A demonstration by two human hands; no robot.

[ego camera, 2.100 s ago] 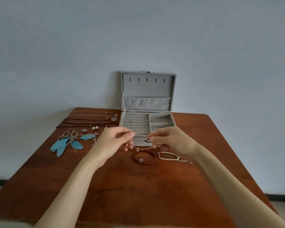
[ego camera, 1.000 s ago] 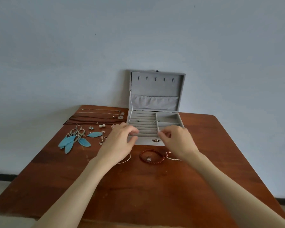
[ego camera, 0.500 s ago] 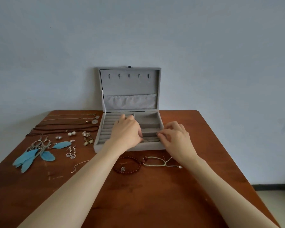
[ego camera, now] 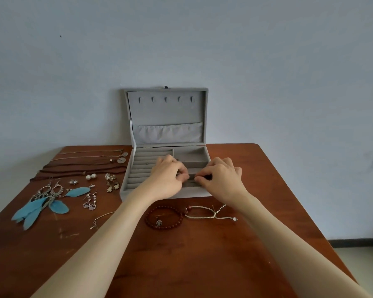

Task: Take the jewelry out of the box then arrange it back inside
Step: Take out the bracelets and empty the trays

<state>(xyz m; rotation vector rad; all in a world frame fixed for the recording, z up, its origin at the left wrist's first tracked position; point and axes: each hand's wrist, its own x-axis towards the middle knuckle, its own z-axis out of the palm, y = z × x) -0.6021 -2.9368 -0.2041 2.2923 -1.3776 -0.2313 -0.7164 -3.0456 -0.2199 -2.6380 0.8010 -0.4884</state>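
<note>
A grey velvet jewelry box (ego camera: pixel 128 186) stands open on the wooden table (ego camera: pixel 181 265), its lid (ego camera: pixel 166 112) upright against the wall. Both my hands are over the box's front right compartment. My left hand (ego camera: pixel 166 177) and my right hand (ego camera: pixel 221 179) have curled fingers and each pinch an end of a thin chain bracelet (ego camera: pixel 190 179), held low in that compartment. Most of the chain is hidden by my fingers. A small ring (ego camera: pixel 146 163) sits in the ring rolls.
In front of the box lie a red bead bracelet (ego camera: pixel 164 217), a pale cord bracelet (ego camera: pixel 205 212) and a thin chain (ego camera: pixel 101 218). To the left are blue feather earrings (ego camera: pixel 43 203), brown cord necklaces (ego camera: pixel 84 166), pearl studs (ego camera: pixel 91 176) and several small earrings (ego camera: pixel 111 186).
Both hands lifted the thin chain bracelet from in front of the box and carried it into the front right compartment. My head has turned right, so the box sits more central.
</note>
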